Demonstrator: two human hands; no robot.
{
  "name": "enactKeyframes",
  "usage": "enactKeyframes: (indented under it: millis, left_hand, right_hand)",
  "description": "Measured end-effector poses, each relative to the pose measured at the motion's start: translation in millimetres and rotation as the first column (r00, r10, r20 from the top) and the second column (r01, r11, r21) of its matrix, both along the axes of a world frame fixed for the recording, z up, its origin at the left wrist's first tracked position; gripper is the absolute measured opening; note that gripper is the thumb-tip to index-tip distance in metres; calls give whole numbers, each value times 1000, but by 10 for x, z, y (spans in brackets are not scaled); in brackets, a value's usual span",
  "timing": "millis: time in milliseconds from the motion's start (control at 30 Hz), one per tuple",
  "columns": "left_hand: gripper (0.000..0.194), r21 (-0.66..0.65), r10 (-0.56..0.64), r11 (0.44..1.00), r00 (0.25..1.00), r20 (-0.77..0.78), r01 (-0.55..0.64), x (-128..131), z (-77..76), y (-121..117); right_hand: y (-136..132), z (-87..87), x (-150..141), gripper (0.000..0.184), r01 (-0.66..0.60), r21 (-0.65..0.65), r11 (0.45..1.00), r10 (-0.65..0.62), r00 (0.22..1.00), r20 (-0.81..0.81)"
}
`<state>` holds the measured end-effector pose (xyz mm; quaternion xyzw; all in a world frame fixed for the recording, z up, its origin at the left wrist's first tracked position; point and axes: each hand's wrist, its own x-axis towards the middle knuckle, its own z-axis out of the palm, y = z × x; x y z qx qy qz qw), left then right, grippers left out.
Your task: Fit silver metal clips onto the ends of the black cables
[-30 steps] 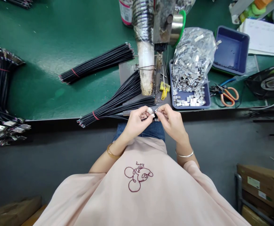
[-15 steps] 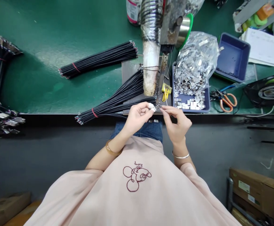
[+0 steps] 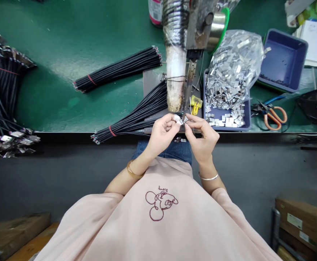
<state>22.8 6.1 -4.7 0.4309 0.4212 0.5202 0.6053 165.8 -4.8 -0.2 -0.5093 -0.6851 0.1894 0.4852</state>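
Left hand [image 3: 162, 133] and right hand [image 3: 203, 137], nearly together, pinched small silvery metal pieces [image 3: 185, 119] at twelve o'clock, seemingly light, stiff, best gripped edgewise.

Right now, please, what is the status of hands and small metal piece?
Left hand pinching small metal piece. Right hand fingertips beside it. Wrapped duct close beyond, not touching.

I see a green table [image 3: 52, 108]. Past my left hand [image 3: 162, 135], off to its left, lies a tied bunch of black wires [image 3: 117, 69]. Past my right hand [image 3: 204, 139] are a blue box [image 3: 226, 128] of shiny bits [image 3: 229, 120] and orange-handled cutters [image 3: 275, 117].
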Motion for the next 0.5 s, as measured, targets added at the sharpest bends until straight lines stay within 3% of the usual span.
enactKeyframes:
  millis: [267,500]
  left_hand:
    - [23,-24,-29,999,999,-24,28,-5,44,6]
    - [23,-53,-32,998,999,25,33,-10,16,2]
  right_hand:
    - [-51,29,9,8,-26,-49,998,21,995,-96]
    - [-36,19,29,10,-84,-39,996,82,995,-52]
